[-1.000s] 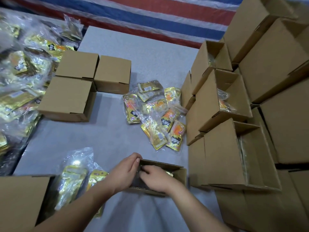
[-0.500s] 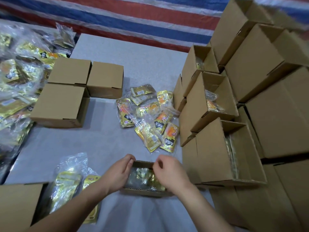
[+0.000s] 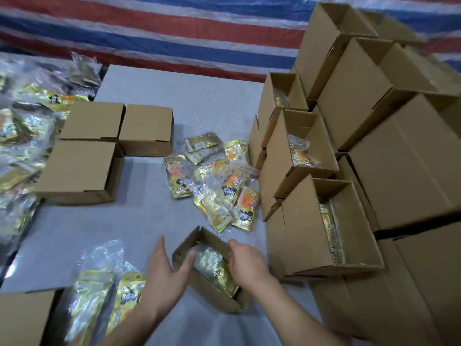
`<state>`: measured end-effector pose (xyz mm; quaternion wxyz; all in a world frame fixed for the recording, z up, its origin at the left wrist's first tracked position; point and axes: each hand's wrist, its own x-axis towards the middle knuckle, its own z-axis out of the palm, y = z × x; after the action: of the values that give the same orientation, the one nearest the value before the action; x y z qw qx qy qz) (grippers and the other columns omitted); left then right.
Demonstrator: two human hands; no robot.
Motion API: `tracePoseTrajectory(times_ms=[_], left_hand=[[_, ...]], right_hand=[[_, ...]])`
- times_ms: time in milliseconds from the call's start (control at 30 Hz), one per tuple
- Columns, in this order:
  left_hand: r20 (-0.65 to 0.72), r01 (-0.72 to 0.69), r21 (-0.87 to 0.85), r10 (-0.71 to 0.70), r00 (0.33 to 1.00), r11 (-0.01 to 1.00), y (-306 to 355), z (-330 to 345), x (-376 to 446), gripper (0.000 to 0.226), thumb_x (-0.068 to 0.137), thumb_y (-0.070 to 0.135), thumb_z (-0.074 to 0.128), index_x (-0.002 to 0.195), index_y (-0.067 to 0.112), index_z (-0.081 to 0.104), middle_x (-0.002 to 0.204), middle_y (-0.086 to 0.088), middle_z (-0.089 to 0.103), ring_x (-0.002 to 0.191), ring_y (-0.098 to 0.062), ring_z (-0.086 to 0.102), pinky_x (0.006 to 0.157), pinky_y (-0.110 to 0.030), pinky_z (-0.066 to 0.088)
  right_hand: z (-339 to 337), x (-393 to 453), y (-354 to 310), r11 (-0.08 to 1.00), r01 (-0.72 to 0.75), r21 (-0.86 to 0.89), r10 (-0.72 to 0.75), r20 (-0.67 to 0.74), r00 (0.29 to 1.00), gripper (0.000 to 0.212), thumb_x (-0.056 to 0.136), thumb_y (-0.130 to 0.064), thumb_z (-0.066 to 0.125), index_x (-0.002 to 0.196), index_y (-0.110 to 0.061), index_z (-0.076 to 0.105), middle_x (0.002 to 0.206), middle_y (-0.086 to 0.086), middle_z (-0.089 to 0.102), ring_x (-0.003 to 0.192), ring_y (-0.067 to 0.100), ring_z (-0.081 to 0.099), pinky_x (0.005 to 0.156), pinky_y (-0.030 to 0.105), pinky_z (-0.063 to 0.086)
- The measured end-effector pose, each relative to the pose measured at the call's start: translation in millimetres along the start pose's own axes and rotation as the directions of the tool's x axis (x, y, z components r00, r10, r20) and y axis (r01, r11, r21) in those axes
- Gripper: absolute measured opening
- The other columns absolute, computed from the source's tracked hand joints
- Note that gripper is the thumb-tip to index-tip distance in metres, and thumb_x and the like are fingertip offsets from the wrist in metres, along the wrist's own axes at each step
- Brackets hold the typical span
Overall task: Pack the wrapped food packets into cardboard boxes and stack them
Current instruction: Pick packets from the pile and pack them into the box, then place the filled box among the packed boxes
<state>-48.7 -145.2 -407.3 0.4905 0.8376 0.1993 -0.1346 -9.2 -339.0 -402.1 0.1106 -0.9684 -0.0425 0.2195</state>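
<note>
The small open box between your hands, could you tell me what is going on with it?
A person is packing gold wrapped packets into the small open box on the grey table. The left hand rests open against its left side, thumb over the rim; the right hand grips the right wall. More loose packets lie just beyond, three closed boxes sit left, and part-filled boxes are stacked right.

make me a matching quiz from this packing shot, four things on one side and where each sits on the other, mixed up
Things:
1. open box
2. three closed boxes
3. loose packets
4. stacked boxes

Places:
A. far left of the grey table
B. along the right side
C. between the left hand and right hand
D. middle of the table

Pairs: 1-C, 2-A, 3-D, 4-B
</note>
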Motion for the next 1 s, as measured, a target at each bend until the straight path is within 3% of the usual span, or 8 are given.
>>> tracePoseTrajectory(times_ms=[167, 267, 467, 600, 700, 800, 867, 1000], left_hand=[[0.2, 0.162, -0.226, -0.117, 0.973, 0.961, 7, 42, -28, 0.069, 0.09, 0.027, 0.071, 0.146, 0.018, 0.033, 0.131, 0.016, 0.052, 0.119, -0.012, 0.053, 0.085, -0.01, 0.04], [0.201, 0.139, -0.22, -0.094, 0.975, 0.966, 15, 56, -25, 0.049, 0.096, 0.005, 0.054, 0.14, 0.012, 0.034, 0.127, -0.004, 0.057, 0.113, -0.018, 0.057, 0.083, -0.02, 0.042], [0.267, 0.075, -0.136, -0.037, 0.963, 0.988, 22, 57, -27, 0.029, 0.099, 0.01, 0.048, 0.125, 0.019, 0.039, 0.105, 0.001, 0.061, 0.09, -0.019, 0.064, 0.067, -0.022, 0.046], [0.319, 0.057, -0.117, -0.017, 0.948, 0.992, 23, 64, -34, 0.03, 0.1, 0.014, 0.049, 0.128, 0.02, 0.039, 0.114, 0.005, 0.061, 0.096, -0.001, 0.061, 0.069, -0.009, 0.045], [0.354, 0.054, -0.093, -0.017, 0.935, 0.994, 25, 71, -35, 0.041, 0.098, 0.009, 0.049, 0.135, 0.019, 0.034, 0.122, -0.002, 0.059, 0.105, -0.007, 0.061, 0.08, -0.015, 0.047], [0.374, 0.063, -0.107, -0.018, 0.927, 0.992, 27, 74, -31, 0.038, 0.094, 0.003, 0.051, 0.125, 0.023, 0.04, 0.112, 0.006, 0.06, 0.09, 0.005, 0.06, 0.065, -0.005, 0.045], [0.404, 0.072, -0.119, -0.018, 0.915, 0.99, 29, 74, -33, 0.035, 0.093, 0.002, 0.051, 0.114, 0.029, 0.043, 0.108, 0.003, 0.061, 0.076, 0.001, 0.066, 0.058, -0.013, 0.051], [0.445, 0.143, -0.133, -0.07, 0.893, 0.981, 23, 75, -50, 0.041, 0.093, 0.006, 0.056, 0.125, 0.024, 0.039, 0.111, 0.004, 0.061, 0.077, -0.007, 0.063, 0.053, -0.014, 0.046]], right_hand=[[7, -13, -3, 0.98, -0.157, 0.119, 0.162, -0.028, 0.986, 0.026, 0.098, -0.016, 0.04, 0.123, -0.017, 0.049, 0.113, 0.012, 0.067, 0.107, 0.035, 0.063, 0.083, 0.04, 0.048], [16, -23, -7, 0.962, -0.204, 0.183, 0.214, -0.037, 0.976, 0.019, 0.098, -0.018, 0.04, 0.116, -0.018, 0.048, 0.112, 0.01, 0.067, 0.106, 0.033, 0.063, 0.078, 0.038, 0.047], [31, -49, 7, 0.839, -0.247, 0.485, 0.284, -0.003, 0.959, 0.02, 0.092, -0.01, 0.043, 0.11, -0.017, 0.051, 0.108, 0.01, 0.066, 0.105, 0.031, 0.061, 0.081, 0.035, 0.044], [37, -62, 18, 0.771, -0.26, 0.582, 0.3, 0.028, 0.953, 0.031, 0.093, -0.012, 0.041, 0.12, -0.02, 0.053, 0.112, 0.007, 0.068, 0.107, 0.028, 0.062, 0.083, 0.033, 0.047], [34, -61, 20, 0.726, -0.281, 0.628, 0.349, 0.016, 0.937, 0.025, 0.094, -0.014, 0.043, 0.115, -0.02, 0.056, 0.108, 0.007, 0.069, 0.104, 0.029, 0.063, 0.078, 0.033, 0.045], [28, -54, 24, 0.689, -0.31, 0.655, 0.38, 0.037, 0.924, 0.015, 0.097, -0.011, 0.042, 0.104, -0.017, 0.055, 0.107, 0.012, 0.068, 0.103, 0.032, 0.062, 0.074, 0.034, 0.042], [25, -54, 28, 0.688, -0.322, 0.65, 0.381, 0.055, 0.923, 0.013, 0.097, -0.011, 0.042, 0.1, -0.02, 0.051, 0.107, 0.011, 0.068, 0.103, 0.032, 0.062, 0.068, 0.031, 0.037], [27, -73, 37, 0.7, -0.345, 0.625, 0.361, 0.106, 0.926, 0.014, 0.095, -0.01, 0.045, 0.098, -0.021, 0.054, 0.106, 0.011, 0.069, 0.1, 0.03, 0.063, 0.067, 0.027, 0.037]])
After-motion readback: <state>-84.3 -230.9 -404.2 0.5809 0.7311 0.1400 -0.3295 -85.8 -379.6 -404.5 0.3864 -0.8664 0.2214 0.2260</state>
